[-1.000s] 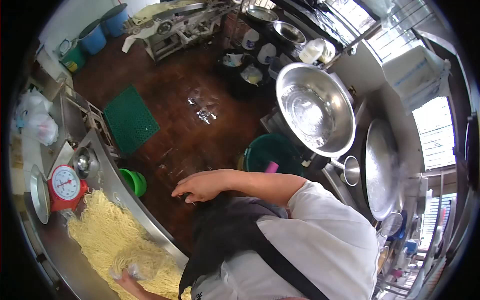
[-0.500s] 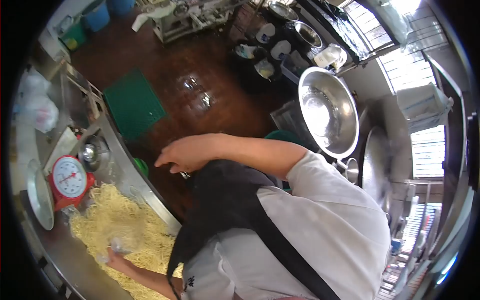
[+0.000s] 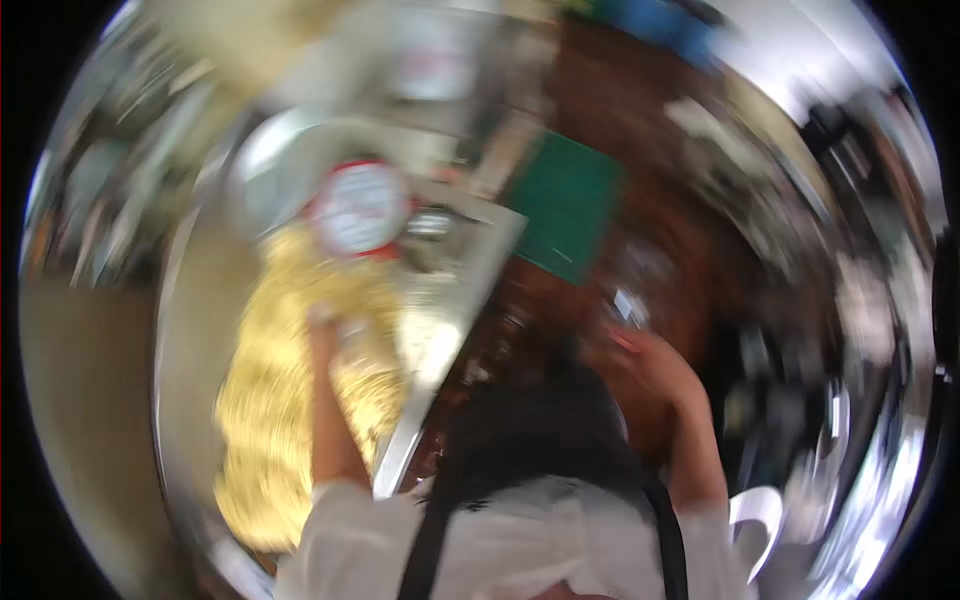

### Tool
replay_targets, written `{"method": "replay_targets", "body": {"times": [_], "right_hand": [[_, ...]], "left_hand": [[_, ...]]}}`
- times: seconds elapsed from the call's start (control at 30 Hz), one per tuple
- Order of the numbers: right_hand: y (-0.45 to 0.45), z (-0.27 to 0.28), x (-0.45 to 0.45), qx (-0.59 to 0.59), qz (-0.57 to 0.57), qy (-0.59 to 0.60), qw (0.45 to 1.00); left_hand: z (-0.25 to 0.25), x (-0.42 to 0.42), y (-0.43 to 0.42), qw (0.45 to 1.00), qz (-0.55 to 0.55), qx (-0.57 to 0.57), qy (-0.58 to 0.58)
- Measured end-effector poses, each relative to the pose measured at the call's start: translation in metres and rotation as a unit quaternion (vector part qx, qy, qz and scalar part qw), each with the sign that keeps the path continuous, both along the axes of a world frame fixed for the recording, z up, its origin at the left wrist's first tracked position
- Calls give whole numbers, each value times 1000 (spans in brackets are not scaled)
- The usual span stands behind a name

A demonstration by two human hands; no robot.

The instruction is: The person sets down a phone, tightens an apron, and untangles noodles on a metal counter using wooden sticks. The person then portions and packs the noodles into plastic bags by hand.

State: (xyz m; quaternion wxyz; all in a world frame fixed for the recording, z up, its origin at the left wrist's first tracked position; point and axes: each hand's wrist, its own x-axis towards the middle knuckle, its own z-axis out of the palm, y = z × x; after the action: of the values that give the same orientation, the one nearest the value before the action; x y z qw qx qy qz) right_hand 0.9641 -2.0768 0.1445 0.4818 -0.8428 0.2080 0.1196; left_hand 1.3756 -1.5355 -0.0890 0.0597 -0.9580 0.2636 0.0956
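The frame is smeared by motion. My left hand (image 3: 323, 325) is over the pile of yellow noodles (image 3: 265, 410) on the metal table, closed on a clear plastic bag (image 3: 355, 338) that lies against the noodles. My right hand (image 3: 640, 355) hangs over the brown floor, away from the table; its fingers are blurred, and whether they hold anything does not show. Beyond the noodles stands a red scale with a white dial (image 3: 362, 208). Right of the scale is a small metal bowl (image 3: 430, 228).
A raised metal rim (image 3: 455, 345) runs along the table's right side. A green mat (image 3: 567, 205) lies on the floor (image 3: 660, 240) beyond it. Behind the scale is a pale round pan (image 3: 270, 165). Blurred dark items stand at the right.
The view has swung left, bringing the table and scale towards the middle. My left hand has moved farther up the noodles with the bag. My right arm now points forward on the right.
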Motion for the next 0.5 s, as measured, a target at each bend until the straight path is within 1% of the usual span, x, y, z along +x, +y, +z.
{"method": "replay_targets", "body": {"times": [0.03,0.07,0.1,0.13,0.2,0.23,0.27,0.33,0.37,0.43,0.47,0.5], "right_hand": [[-34,-26,-6,42,-16,-71,996],[-57,-18,2,33,-17,-89,995],[-84,-26,10,-16,22,-101,995],[-106,-29,24,-37,60,-108,992],[-138,-26,60,1,113,-121,986],[-148,-26,75,21,133,-125,983],[-145,-22,108,14,176,-161,971],[-132,8,157,32,247,-169,954],[-123,21,182,39,281,-173,943],[-107,23,225,5,377,-214,901],[-99,24,245,-12,422,-234,876],[-90,31,263,-1,448,-230,864]], "left_hand": [[5,-25,-28,977,109,-162,-86],[56,-42,-78,922,327,-198,-57],[92,-57,-102,918,341,-189,-76],[108,-72,-113,902,367,-194,-123],[121,-98,-135,882,366,-228,-189],[125,-113,-136,874,353,-251,-220],[126,-114,-126,867,341,-271,-243],[133,-135,-123,815,419,-319,-241],[121,-144,-116,792,423,-340,-282],[103,-154,-106,689,533,-449,-200],[107,-158,-116,646,551,-492,-194],[120,-162,-130,601,566,-533,-187]]}}
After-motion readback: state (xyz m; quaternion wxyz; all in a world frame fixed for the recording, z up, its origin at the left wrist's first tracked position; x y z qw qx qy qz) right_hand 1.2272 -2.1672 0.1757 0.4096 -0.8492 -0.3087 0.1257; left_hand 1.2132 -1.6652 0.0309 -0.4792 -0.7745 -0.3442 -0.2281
